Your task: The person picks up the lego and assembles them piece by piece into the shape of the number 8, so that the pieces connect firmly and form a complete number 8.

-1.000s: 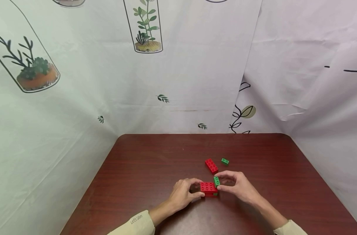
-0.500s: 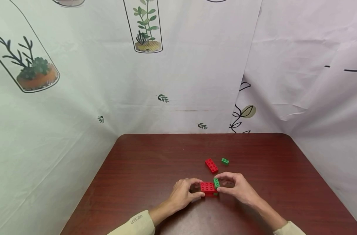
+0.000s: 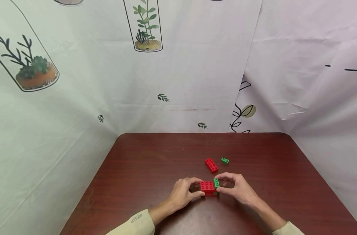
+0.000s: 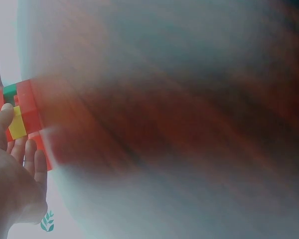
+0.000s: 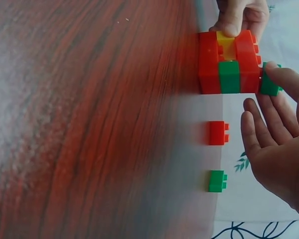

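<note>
A small stack of toy building bricks stands on the table: a red brick [image 5: 208, 69] at the bottom, a yellow brick [image 5: 226, 44] and a green brick [image 5: 229, 77] in the middle layer, and a studded red brick [image 3: 206, 185] on top. My left hand [image 3: 182, 194] holds the stack at its left end, thumb on the near side by the yellow brick. My right hand [image 3: 240, 188] pinches a small two-stud green brick [image 3: 216, 183] at the right end of the top red brick. Whether it is pressed fully down I cannot tell.
Behind the stack, a loose red brick [image 3: 211, 165] lies on the dark red-brown table [image 3: 149, 160]. Beside it to the right is a loose green two-stud brick [image 3: 225, 160]. White printed cloth [image 3: 181, 81] hangs along the table's far side and both flanks.
The right hand has brought the green brick slightly lower and left, onto the top red brick's right end. The left hand and the loose bricks stay put.
</note>
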A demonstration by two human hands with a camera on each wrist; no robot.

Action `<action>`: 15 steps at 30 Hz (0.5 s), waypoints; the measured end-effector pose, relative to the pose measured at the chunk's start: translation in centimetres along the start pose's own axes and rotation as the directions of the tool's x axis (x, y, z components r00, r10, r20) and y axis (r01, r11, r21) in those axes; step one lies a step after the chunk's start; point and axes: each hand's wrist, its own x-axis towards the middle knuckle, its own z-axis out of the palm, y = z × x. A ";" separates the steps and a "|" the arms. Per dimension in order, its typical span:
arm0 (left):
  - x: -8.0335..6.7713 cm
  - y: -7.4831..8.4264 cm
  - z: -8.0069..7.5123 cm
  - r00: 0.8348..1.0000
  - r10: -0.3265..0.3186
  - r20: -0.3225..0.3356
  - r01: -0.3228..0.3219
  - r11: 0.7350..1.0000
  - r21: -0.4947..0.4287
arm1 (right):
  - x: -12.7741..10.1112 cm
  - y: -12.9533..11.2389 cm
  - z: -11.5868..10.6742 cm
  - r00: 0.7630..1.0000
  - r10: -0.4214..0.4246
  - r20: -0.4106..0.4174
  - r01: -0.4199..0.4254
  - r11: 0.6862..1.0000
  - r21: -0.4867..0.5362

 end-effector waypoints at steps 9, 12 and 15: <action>0.0 -0.5 0.3 1.000 0.009 -0.009 -0.009 1.000 0.006 | 0.2 0.3 0.6 0.997 -0.055 -0.053 0.048 0.989 -0.138; 0.0 -0.5 0.3 1.000 0.026 -0.015 -0.026 1.000 0.012 | 0.2 0.4 0.7 0.993 -0.096 -0.073 0.083 0.982 -0.172; 0.1 -0.6 0.4 0.999 0.045 -0.024 -0.044 0.999 0.018 | 0.2 0.6 0.8 0.982 -0.160 -0.102 0.133 0.964 -0.229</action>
